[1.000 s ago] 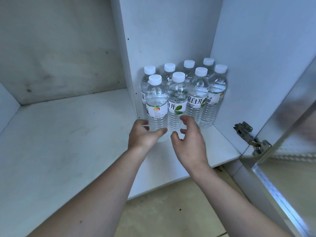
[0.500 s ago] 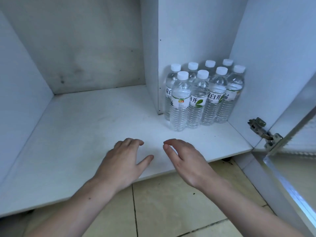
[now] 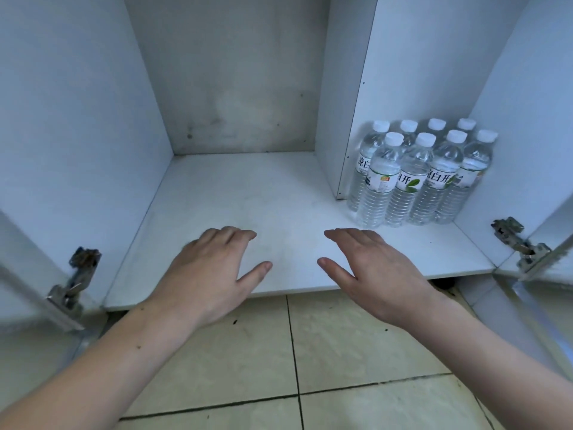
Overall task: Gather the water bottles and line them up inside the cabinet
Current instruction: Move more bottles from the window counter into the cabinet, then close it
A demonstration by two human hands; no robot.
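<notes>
The water bottles (image 3: 418, 178) stand in the cabinet's right-hand compartment, packed into two rows of four, the back row against the rear wall and the front row touching it. They fill the width between the divider panel (image 3: 344, 97) and the right side wall. All stand upright with caps on. Judged from this, the gathering and lining-up look done, or nearly so: no loose bottle shows anywhere in view, though what lies outside the frame cannot be told.

The bottles are clear, thin plastic with ribbed lower bodies, smooth rounded shoulders, white screw caps and white paper-like labels with green marks. They should dent easily under a hard squeeze.

The left hand (image 3: 210, 274) and right hand (image 3: 372, 274) hover over the front edge of the cabinet floor (image 3: 248, 197), near each other but apart, well short of the bottles. Each grip is released: fingers loosely extended, palms down, holding nothing.

The cabinet (image 3: 77, 103) is flat white laminate board, scuffed and smudged grey on the floor and back panel. Metal hinges, dull and tarnished, sit at the left (image 3: 74, 280) and right (image 3: 517, 243) door edges. Below lies a tiled floor (image 3: 356, 352), pale yellowish with dark grout lines.
</notes>
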